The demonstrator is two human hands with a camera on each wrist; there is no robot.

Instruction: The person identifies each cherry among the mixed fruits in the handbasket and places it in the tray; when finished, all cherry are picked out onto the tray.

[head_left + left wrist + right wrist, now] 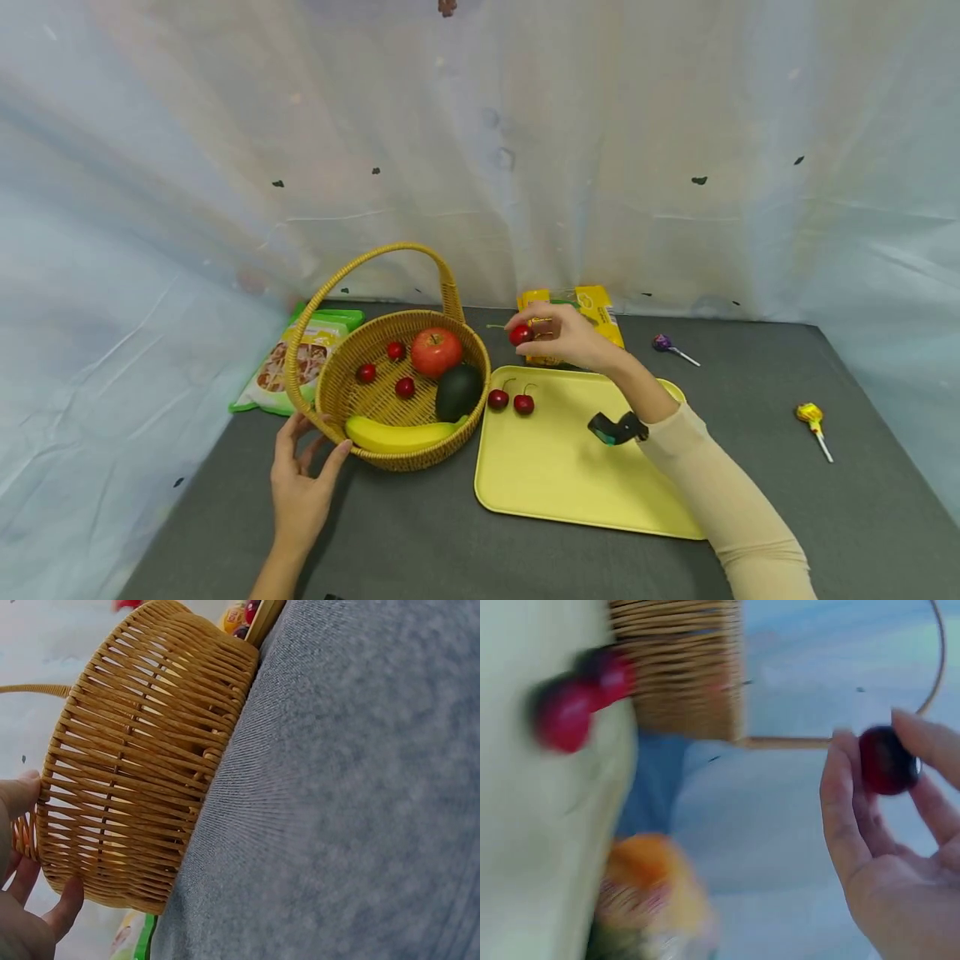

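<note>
My right hand (566,335) pinches a red cherry (521,335) by its body, held up above the back left corner of the yellow tray (570,508). The cherry (887,760) shows dark between thumb and fingers in the right wrist view. At the near left of the wicker basket (420,458), my left hand (302,483) grips the rim by the foot of the handle. Inside the basket lie a banana (401,437), an apple (436,352), a dark green avocado-like fruit (458,392) and three cherries (405,387). Two stemmed cherries (523,404) rest on the tray.
A green-and-white snack bag (262,379) lies left of the basket, partly behind its handle. A yellow packet (600,308) is behind the tray. On the right are a purple lollipop (663,342) and a yellow lollipop (810,413). A draped sheet (525,167) backs the table.
</note>
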